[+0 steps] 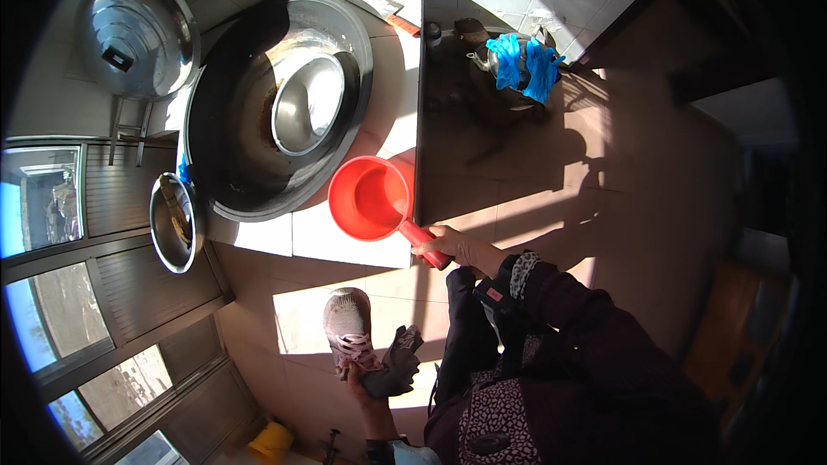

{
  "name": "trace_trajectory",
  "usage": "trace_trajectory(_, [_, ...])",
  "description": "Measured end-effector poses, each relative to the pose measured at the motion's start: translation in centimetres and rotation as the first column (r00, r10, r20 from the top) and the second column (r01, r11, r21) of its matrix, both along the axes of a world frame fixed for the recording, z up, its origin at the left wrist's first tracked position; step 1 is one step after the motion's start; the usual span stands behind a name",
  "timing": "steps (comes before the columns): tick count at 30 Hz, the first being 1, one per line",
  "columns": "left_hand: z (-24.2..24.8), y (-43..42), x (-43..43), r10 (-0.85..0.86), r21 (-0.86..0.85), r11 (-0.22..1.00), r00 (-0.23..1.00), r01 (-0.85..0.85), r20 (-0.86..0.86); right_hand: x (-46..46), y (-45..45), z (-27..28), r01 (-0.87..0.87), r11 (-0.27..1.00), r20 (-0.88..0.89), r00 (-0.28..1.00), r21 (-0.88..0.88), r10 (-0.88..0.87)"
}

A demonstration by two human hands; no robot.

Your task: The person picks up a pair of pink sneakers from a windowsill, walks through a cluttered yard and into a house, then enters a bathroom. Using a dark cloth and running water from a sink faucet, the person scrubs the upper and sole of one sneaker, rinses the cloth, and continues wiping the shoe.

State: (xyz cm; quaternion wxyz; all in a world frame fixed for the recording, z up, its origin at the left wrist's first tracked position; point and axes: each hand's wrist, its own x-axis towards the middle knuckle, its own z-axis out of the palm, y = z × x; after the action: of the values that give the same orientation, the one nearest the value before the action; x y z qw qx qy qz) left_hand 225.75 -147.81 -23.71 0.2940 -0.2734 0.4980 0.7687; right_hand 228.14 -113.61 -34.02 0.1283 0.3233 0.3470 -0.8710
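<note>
My right hand (447,244) grips the handle of a red plastic water dipper (369,199), whose bowl is over the tiled corner of the stove counter (323,232). Lower left, my left hand (365,387) holds a grey sneaker with pink laces (349,329) and a crumpled dark cloth item (395,371) beside it. A large dark wok (226,187) is set into the counter, and a shiny metal basin (309,105) lies inside it. The inside of the dipper looks smooth; whether it holds water I cannot tell.
A cleaver (375,1) with an orange handle lies at the counter's back edge. Blue gloves (533,68) hang over a metal kettle at the upper right. A large metal lid (139,32) stands at the left, above a metal bowl (155,232) with a brush. A yellow bucket (271,442) is at the bottom.
</note>
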Motion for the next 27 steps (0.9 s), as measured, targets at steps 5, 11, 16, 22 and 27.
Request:
trace_trajectory(5, [2.9,2.9,-1.3,-0.179,-0.017,0.983,0.980,0.181,0.085,-0.1,-0.2,-1.7,-0.161,0.948,0.059,0.987,0.274,0.150])
trace_trajectory(11, [8.6,8.1,-2.9,-0.430,-0.219,0.898,0.864,0.381,-0.263,3.6,2.4,-2.0,0.079,0.857,-0.050,0.997,0.509,-0.062])
trace_trajectory(16, [8.6,18.5,0.2,-0.574,-0.110,0.813,0.755,0.572,-0.318,16.4,8.6,-0.6,0.258,0.918,0.031,0.960,0.301,-0.280])
trace_trajectory(22, [7.9,34.2,12.1,-0.758,0.013,0.573,0.535,0.820,-0.373,40.5,12.5,0.2,0.675,0.658,0.115,0.663,0.334,-0.739])
trace_trajectory(27, [7.6,43.8,23.4,-0.832,0.089,0.326,0.331,0.941,-0.446,60.0,10.5,-0.7,0.855,0.423,0.132,0.402,0.300,-0.906])
